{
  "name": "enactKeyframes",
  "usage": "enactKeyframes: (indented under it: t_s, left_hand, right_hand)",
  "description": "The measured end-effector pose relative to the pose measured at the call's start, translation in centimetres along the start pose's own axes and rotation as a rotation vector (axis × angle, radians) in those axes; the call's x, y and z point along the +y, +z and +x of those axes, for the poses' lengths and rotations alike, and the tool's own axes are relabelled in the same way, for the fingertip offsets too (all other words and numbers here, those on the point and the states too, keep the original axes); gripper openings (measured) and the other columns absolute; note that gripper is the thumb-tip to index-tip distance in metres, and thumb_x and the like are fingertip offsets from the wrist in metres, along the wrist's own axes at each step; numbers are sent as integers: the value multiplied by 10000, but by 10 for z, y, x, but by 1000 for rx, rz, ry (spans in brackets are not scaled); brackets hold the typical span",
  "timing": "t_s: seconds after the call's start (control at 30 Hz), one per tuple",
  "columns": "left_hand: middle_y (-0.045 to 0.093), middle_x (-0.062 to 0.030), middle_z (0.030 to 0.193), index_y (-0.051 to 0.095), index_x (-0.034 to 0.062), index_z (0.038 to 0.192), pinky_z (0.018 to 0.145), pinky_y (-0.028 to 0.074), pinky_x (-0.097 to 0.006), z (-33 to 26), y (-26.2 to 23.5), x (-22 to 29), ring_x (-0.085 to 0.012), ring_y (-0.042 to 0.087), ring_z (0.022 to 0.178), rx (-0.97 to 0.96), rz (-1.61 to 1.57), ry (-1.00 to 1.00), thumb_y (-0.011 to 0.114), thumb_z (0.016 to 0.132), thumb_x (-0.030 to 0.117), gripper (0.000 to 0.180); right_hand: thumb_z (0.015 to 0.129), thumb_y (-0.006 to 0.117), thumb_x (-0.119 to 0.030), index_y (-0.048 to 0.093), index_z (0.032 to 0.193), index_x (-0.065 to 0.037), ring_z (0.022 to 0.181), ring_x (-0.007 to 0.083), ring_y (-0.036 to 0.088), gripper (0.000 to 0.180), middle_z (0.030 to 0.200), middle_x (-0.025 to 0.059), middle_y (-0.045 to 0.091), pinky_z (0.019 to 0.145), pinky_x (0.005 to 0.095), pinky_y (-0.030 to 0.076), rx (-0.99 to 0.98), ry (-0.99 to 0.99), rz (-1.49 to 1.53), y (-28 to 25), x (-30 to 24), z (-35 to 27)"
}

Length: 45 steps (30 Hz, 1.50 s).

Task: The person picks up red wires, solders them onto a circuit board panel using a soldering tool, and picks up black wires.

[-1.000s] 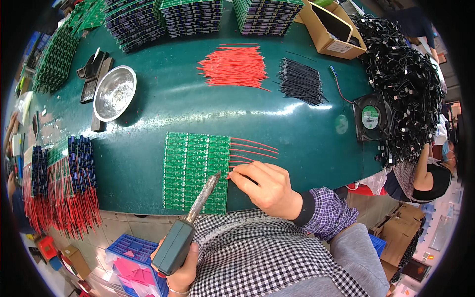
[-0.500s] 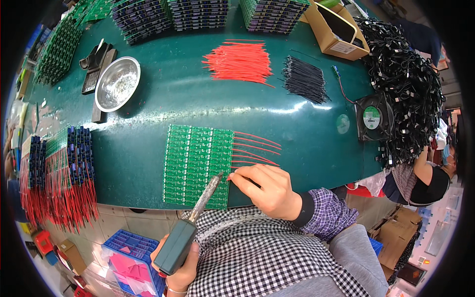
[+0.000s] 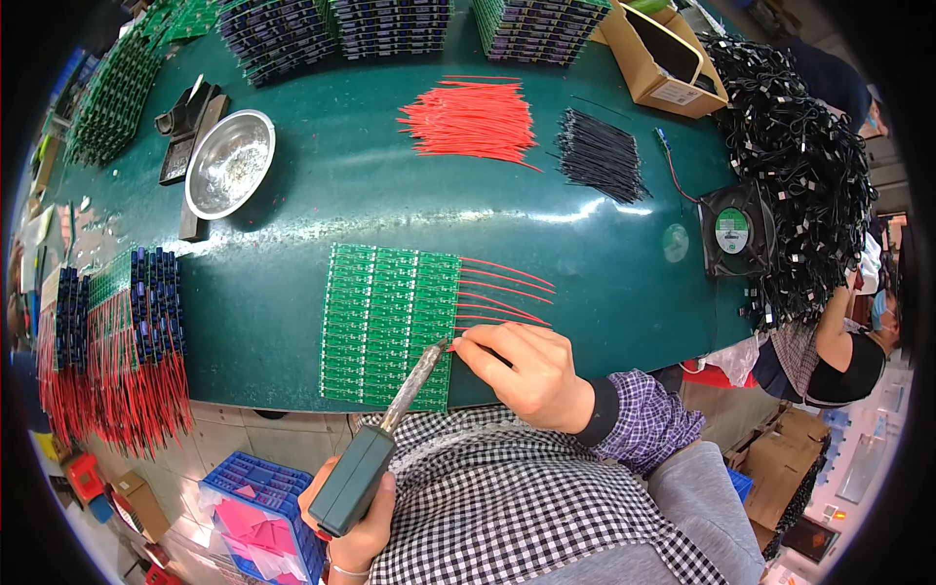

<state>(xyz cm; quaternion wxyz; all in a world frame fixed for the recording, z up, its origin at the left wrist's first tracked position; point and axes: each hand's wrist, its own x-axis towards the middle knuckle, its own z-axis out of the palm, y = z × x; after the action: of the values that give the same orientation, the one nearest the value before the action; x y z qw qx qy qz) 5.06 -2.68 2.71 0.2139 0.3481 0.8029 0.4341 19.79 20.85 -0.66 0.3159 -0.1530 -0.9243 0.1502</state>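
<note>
At board (image 3: 385, 327)'s right edge | left hand (image 3: 364, 531) grasping soldering iron (image 3: 356, 476), right hand (image 3: 531, 375) pinching red wire (image 3: 451, 345) | I judge: joining; next needs stillness

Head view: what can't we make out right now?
Head view, all five:
Wire: mostly hidden by the right hand.
Iron: tip too small to tell whether it touches the board.
Left hand: fingers partly hidden behind the iron.
Back stacks: cut off by the upper edge.
Bowl: contents too small to identify.
</note>
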Motion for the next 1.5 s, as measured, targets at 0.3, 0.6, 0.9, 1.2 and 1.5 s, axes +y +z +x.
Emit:
enactKeyframes:
  t_s: [0.3, 0.6, 0.9, 1.2, 1.5]
  left_hand:
    - [669, -159, 791, 720, -33, 891, 565, 510, -342, 1, -1, 3, -295, 665, 633, -33, 39, -2, 794, 716, 12, 195]
    - [663, -150, 786, 726, -21, 887, 553, 492, -347, -7, -4, -2, -293, 639, 612, 1, 29, -12, 800, 721, 36, 191]
    - [667, -137, 785, 723, -27, 898, 550, 484, -336, -11, -5, -4, -262, 637, 616, 25, -27, -57, 807, 733, 49, 201]
    - [681, -143, 804, 725, -33, 910, 572, 496, -332, -12, -5, -3, -264, 651, 637, 70, -28, -38, 814, 746, 65, 211]
    - [688, -152, 818, 734, -32, 919, 588, 520, -347, -18, -7, -11, -284, 673, 648, 18, 1, -41, 796, 704, 15, 229]
  right_hand:
    - [722, 706, -80, 735, 958, -4, 714, 174, 699, 249, 916, 74, 701, 573, 275, 540, 4, -3, -9, 1, 0, 0]
    - [744, 679, -81, 702, 1009, 1, 777, 172, 691, 279, 976, 67, 689, 618, 280, 549, -32, -10, -18, -1, 1, -3]
    - [750, 689, -72, 703, 1005, 5, 802, 180, 688, 266, 971, 74, 688, 602, 279, 528, -39, -8, -17, 1, 1, -4]
    - [692, 759, -44, 731, 977, 5, 720, 220, 695, 291, 892, 93, 721, 586, 295, 552, 103, -30, 66, -1, -8, -3]
    - [727, 712, -57, 739, 977, 4, 742, 200, 713, 259, 929, 93, 714, 607, 293, 567, -2, 37, 42, -2, -10, -7]
